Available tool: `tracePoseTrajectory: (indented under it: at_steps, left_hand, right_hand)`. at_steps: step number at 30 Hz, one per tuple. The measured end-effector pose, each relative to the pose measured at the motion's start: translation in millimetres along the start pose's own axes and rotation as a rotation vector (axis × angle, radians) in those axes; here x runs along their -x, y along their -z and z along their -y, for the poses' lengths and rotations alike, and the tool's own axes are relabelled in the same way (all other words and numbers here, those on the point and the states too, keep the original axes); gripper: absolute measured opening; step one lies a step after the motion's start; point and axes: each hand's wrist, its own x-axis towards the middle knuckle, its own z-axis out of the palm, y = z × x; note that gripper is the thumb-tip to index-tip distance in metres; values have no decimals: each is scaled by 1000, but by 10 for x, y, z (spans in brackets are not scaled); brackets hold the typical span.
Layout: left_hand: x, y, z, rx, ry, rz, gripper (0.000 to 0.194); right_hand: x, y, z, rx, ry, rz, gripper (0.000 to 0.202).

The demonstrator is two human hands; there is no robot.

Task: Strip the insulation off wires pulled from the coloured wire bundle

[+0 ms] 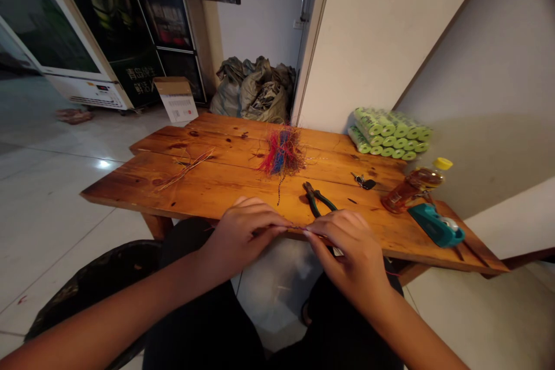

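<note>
My left hand [247, 225] pinches one end of a short twisted wire [298, 227] between thumb and fingertips. On its other side my right hand [347, 240] grips the same wire, also in a pinch. The wire is thin, dark and reddish, and stretches across the small gap between my hands at the table's front edge. Just beyond my right hand lie pliers [313, 196] with dark green handles, jaws pointing away. Farther back sits a tangled bundle of red and blue thin wires [281, 150]; one twisted strand [280, 189] trails toward me.
Loose thin wires [188, 167] lie on the left of the wooden table [234, 153]. To the right are keys [364, 182], a tilted drink bottle [407, 188], a teal tape dispenser [436, 225] and green-wrapped rolls [388, 133]. A black-lined bin [87, 283] stands lower left.
</note>
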Motion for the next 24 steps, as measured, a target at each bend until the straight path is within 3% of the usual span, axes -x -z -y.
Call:
tracePoseTrajectory:
  at_steps: [2,4,8,12,19,24]
  left_hand:
    - [-38,7,-6,332,202,142,13]
    - [-58,6,-12,639,374,203,12]
    - [-62,-2,-11,894,493,233,25]
    - [-59,-2,10,763,405,252,28]
    - [-63,46,-29,186,31,97,12]
    - [-65,65,-31,222,54,57,11]
  right_hand:
    - [-1,8,-2,7,8,-6,6]
    - [-2,23,-2,10,17,-8,6]
    - [-2,56,-4,9,18,-8,6]
    - [7,53,-11,14,17,-1,6]
    - [17,25,-6,9,14,14,8]
    - [10,33,11,-9,12,17,8]
